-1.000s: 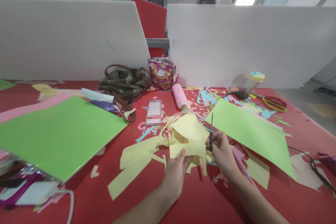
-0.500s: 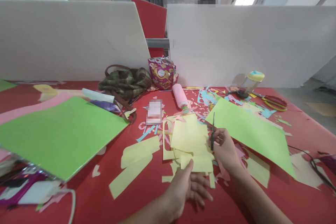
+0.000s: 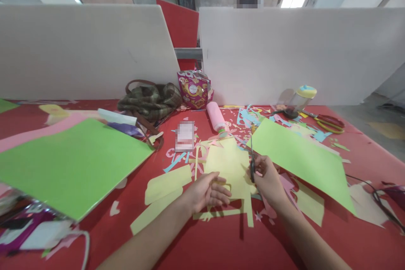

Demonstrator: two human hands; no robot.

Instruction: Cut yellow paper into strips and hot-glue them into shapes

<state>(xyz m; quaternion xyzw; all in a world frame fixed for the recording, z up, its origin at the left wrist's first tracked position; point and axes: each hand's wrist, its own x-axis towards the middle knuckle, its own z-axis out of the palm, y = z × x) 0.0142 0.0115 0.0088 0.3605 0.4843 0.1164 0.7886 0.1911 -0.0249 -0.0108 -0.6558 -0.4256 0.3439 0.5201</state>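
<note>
Scissors with dark handles are gripped in my right hand, their blades pointing away from me. The hand is beside the right edge of a pale yellow paper sheet. Over the sheet's lower left part, my left hand is spread with fingers apart and holds nothing. Narrow yellow strips and thin cut frames lie under and around the sheet. Two larger yellow pieces rest to the left of my left hand.
Green sheets lie at the left and right. Beyond are a pink bottle, a snack bag, a plaid cloth bag, a lidded jar, red-handled scissors and many paper scraps.
My left hand has moved left and away from me, off the sheet's lower edge. A small yellow piece there has shifted out of sight. My right hand and the scissors have moved slightly left.
</note>
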